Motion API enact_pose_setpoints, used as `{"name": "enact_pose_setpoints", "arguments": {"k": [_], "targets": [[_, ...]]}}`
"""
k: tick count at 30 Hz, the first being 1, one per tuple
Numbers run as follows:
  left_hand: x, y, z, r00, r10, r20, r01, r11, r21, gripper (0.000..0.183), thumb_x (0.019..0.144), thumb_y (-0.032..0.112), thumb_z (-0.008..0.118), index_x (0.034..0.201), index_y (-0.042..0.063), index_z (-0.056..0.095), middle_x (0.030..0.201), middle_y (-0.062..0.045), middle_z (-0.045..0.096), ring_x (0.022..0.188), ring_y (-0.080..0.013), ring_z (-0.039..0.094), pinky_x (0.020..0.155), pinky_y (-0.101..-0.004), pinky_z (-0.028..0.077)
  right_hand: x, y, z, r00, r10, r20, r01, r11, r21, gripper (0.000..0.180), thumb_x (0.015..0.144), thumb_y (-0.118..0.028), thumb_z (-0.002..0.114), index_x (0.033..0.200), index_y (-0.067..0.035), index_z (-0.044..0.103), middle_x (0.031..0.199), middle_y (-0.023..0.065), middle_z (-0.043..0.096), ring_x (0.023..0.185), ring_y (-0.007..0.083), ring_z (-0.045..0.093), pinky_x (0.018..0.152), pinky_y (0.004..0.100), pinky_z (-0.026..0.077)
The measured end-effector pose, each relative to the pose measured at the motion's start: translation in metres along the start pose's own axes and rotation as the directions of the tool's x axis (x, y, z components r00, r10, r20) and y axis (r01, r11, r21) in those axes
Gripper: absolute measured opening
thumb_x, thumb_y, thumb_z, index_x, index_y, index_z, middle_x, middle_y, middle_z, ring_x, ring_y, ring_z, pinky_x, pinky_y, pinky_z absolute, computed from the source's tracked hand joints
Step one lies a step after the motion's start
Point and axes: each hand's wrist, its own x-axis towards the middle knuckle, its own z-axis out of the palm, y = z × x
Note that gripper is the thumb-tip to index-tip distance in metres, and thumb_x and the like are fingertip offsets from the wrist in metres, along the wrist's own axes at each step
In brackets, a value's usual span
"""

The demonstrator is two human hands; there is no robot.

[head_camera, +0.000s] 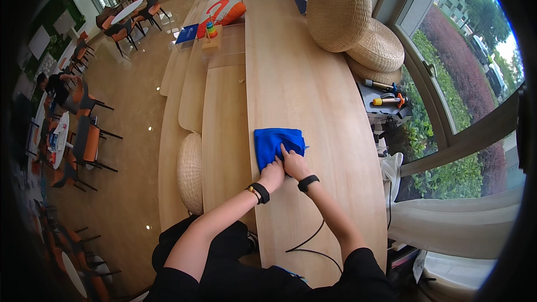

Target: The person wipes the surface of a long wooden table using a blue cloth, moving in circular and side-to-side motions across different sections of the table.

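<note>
A folded blue cloth point(270, 142) lies on the long wooden bench top point(293, 84), close to its left edge. My left hand point(272, 173) touches the cloth's near edge, its fingertips against the fabric. My right hand point(294, 163) rests beside it on the cloth's near right part, with the index finger extended over a fold. The two hands nearly meet, and each wrist wears a black band. Whether any fabric is pinched between the fingers is hard to see. Loose threads stick out at the cloth's right edge.
Round woven straw cushions point(339, 10) are piled at the far right by the window. A black cable point(310, 250) lies on the near bench top. Lower wooden steps run along the left, with another straw cushion point(190, 174) and a stacking-ring toy point(211, 30). A person point(60, 90) is far left.
</note>
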Motion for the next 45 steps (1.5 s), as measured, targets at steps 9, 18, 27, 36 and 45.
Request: {"name": "enact_pose_setpoints", "arguments": {"k": [9,18,27,36,45], "targets": [[-0.008,0.087,0.027,0.936,0.33,-0.118,-0.304,0.932,0.195,0.039,0.079,0.015,0.042,0.114,-0.002,0.044,0.082,-0.009,0.057,0.073,-0.0186,0.055,0.059,-0.0309,0.047,-0.113,0.027,-0.017,0.893,0.436,-0.112,-0.45,0.865,-0.219,0.055,0.078,-0.017,0.046,0.12,0.013,0.028,0.071,0.0138,0.057,0.05,0.0211,0.058,0.042,0.0274,0.047],[0.03,0.022,0.009,0.977,0.107,-0.182,-0.053,0.959,0.277,0.041,0.08,0.016,0.041,0.117,-0.002,0.043,0.078,-0.007,0.056,0.07,-0.0175,0.054,0.055,-0.028,0.045,-0.019,0.027,-0.004,0.984,0.166,-0.071,-0.173,0.978,-0.114,0.054,0.077,-0.017,0.05,0.124,0.002,0.032,0.073,0.0161,0.055,0.058,0.0283,0.058,0.049,0.0353,0.047],[0.092,-0.088,-0.043,0.933,0.011,-0.36,0.06,0.981,0.186,0.04,0.077,0.013,0.044,0.115,0.001,0.044,0.079,-0.008,0.055,0.073,-0.0196,0.054,0.06,-0.0299,0.046,0.123,-0.016,0.008,0.997,0.07,-0.012,-0.071,0.97,-0.234,0.058,0.076,-0.019,0.052,0.124,0.004,0.03,0.076,0.0181,0.058,0.063,0.0304,0.058,0.054,0.0369,0.048],[0.109,-0.137,-0.073,0.94,0.156,-0.303,-0.154,0.988,0.03,0.035,0.077,0.014,0.046,0.109,-0.002,0.046,0.078,-0.008,0.057,0.074,-0.02,0.056,0.058,-0.0303,0.046,0.147,-0.025,0.003,0.989,0.104,0.105,-0.082,0.977,-0.196,0.062,0.078,-0.019,0.051,0.127,0.006,0.022,0.082,0.0214,0.055,0.072,0.0345,0.056,0.062,0.0385,0.047],[0.107,-0.136,-0.067,0.973,0.172,-0.152,-0.138,0.968,0.21,0.04,0.08,0.019,0.044,0.118,0.007,0.044,0.08,-0.001,0.055,0.073,-0.0139,0.051,0.057,-0.027,0.037,0.142,-0.045,0.012,0.94,0.302,0.158,-0.271,0.943,-0.192,0.068,0.078,-0.017,0.051,0.129,0.007,0.012,0.086,0.026,0.054,0.076,0.0382,0.055,0.066,0.0415,0.045]]}}
